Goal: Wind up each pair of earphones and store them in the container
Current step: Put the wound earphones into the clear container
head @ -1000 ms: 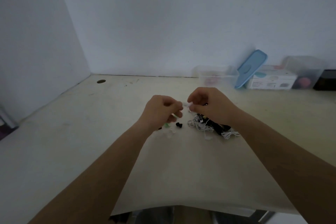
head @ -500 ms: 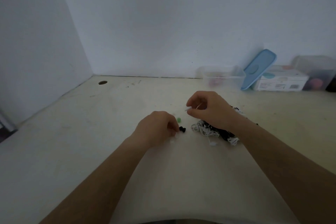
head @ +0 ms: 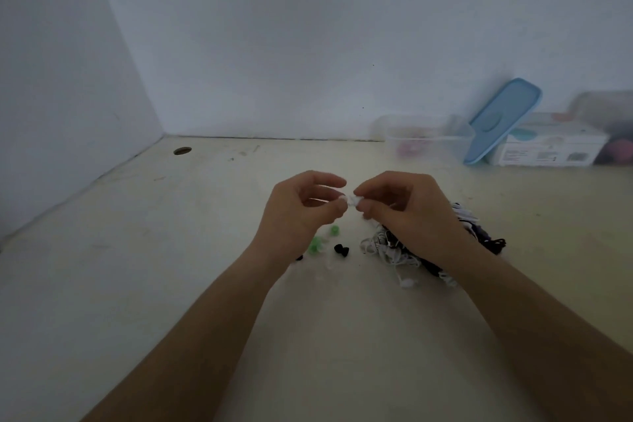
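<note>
My left hand (head: pixel 301 212) and my right hand (head: pixel 407 212) are raised above the table and meet fingertip to fingertip. Between them they pinch a small white earphone piece (head: pixel 352 200). Under my right wrist lies a tangled pile of white and black earphone cables (head: pixel 390 252). Loose ear tips lie below my left hand: green ones (head: pixel 317 245) and black ones (head: pixel 341 249). A clear plastic container (head: pixel 426 140) stands at the back by the wall, with something pink inside.
A blue lid (head: pixel 503 120) leans against the clear container. Beside it are a white box (head: pixel 551 147) and another clear tub (head: pixel 613 127) at the far right. A cable hole (head: pixel 182 151) sits in the table's back left corner. Walls close the left and back.
My left hand has risen from the ear tips on the table and rejoined my right hand, and both now pinch the white piece.
</note>
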{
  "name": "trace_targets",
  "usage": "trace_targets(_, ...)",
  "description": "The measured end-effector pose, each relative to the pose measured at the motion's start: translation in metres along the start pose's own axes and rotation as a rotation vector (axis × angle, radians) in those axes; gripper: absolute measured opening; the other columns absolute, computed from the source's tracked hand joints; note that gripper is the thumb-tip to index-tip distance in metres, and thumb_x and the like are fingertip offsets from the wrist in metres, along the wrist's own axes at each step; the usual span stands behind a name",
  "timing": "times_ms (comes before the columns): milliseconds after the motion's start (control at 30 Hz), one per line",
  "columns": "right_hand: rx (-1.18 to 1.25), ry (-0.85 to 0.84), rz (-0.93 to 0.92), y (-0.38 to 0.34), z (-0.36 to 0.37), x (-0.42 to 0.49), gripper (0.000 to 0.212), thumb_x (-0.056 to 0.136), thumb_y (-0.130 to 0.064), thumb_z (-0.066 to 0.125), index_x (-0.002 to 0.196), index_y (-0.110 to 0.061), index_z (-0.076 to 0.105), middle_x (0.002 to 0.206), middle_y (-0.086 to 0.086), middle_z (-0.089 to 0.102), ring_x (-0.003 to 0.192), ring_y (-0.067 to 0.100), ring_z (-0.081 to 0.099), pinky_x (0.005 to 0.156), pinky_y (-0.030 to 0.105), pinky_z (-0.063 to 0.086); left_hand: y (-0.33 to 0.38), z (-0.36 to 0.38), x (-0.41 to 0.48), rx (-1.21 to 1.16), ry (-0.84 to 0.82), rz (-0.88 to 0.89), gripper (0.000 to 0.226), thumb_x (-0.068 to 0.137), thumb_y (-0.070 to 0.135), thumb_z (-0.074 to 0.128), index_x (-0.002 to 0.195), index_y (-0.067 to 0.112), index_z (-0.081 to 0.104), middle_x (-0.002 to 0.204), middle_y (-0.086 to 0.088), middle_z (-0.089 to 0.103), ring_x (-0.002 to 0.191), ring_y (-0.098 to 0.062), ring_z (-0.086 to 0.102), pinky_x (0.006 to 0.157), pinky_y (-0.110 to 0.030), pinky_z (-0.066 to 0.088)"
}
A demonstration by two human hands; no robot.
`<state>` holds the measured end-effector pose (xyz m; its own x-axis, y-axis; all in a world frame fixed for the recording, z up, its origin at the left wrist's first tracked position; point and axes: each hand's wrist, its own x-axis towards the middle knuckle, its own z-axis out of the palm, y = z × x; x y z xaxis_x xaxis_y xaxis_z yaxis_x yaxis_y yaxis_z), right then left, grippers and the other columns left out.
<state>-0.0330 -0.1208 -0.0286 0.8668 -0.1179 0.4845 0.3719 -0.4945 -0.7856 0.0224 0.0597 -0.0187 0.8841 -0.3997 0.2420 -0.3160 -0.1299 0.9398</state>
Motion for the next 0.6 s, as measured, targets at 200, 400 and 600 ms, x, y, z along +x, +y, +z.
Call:
trace_targets(200,0.037,0.056,-0.007,-0.0051,0.0018,-0.0045,0.006,0.085,-0.017,0.077,0.091,-0.017,0.075,0.078,-0.002,0.075,0.073,0.015,0.073,0.072,0.045,0.060,-0.0044,0.0107,-0.0034,-0.265,-0.004,-0.106,0.019,0.080,0.005,0.078,0.098,0.011,0.077,0.094,-0.009,0.077,0.096,-0.025,0.073,0.090,-0.034,0.058)
trace_targets(400,0.028,0.077,0.026,-0.0041,0.0014,-0.0065,0.007,0.086,-0.018,0.076,0.092,-0.017,0.073,0.077,-0.001,0.075,0.071,0.014,0.073,0.071,0.042,0.061,-0.0055,0.0093,-0.0046,-0.493,-0.060,-0.213,0.021,0.085,-0.004,0.069,0.103,0.006,0.074,0.102,-0.016,0.075,0.102,-0.026,0.072,0.091,-0.031,0.056)
trace_targets(600,0.035,0.069,0.033,-0.0051,0.0013,-0.0081,0.007,0.087,-0.016,0.075,0.093,-0.017,0.073,0.076,-0.002,0.075,0.069,0.016,0.073,0.070,0.045,0.061,-0.0015,0.0069,-0.0051,-0.562,-0.078,-0.251,0.016,0.090,-0.004,0.062,0.102,0.002,0.071,0.099,-0.017,0.076,0.095,-0.023,0.074,0.078,-0.021,0.059)
